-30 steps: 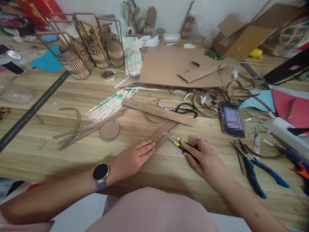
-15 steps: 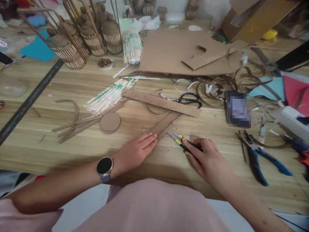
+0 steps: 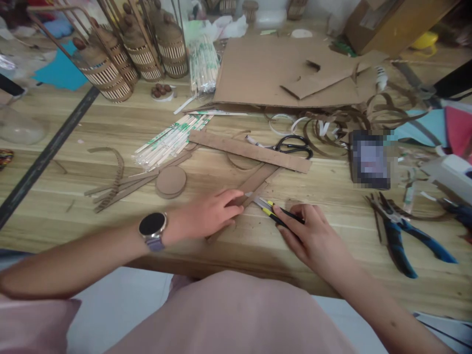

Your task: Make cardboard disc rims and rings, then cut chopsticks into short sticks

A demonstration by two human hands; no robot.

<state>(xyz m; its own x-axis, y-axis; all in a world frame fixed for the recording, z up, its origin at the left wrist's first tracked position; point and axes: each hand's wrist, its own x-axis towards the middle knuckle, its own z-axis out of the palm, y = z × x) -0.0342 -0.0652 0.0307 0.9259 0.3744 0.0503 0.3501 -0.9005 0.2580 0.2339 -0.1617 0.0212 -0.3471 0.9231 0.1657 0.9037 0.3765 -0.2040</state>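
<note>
My right hand (image 3: 309, 236) is closed round a utility knife (image 3: 275, 212) with a black and yellow body. The knife's bare blade points left and meets a narrow cardboard strip (image 3: 254, 192). On the left, my left hand (image 3: 212, 212), with a watch at the wrist, holds this strip down against the table. Its thumb and forefinger are bent around the strip near the blade tip, slightly blurred. The strip's lower end shows below the palm. Across the far end of the cut piece lies a second, wider cardboard strip (image 3: 250, 151).
Black-handled scissors (image 3: 295, 146) lie partly under the wider strip. A cardboard disc (image 3: 171, 182), thin strips and packed chopsticks (image 3: 169, 140) are to the left. Pliers (image 3: 400, 236) and a phone (image 3: 370, 160) lie right. Behind are a cardboard sheet (image 3: 258, 69) and several lantern-like crafts (image 3: 106, 76).
My left hand has shifted slightly left, and its flat fingers have lifted and parted around the strip. The knife blade has moved left onto the strip. The view has shifted a little.
</note>
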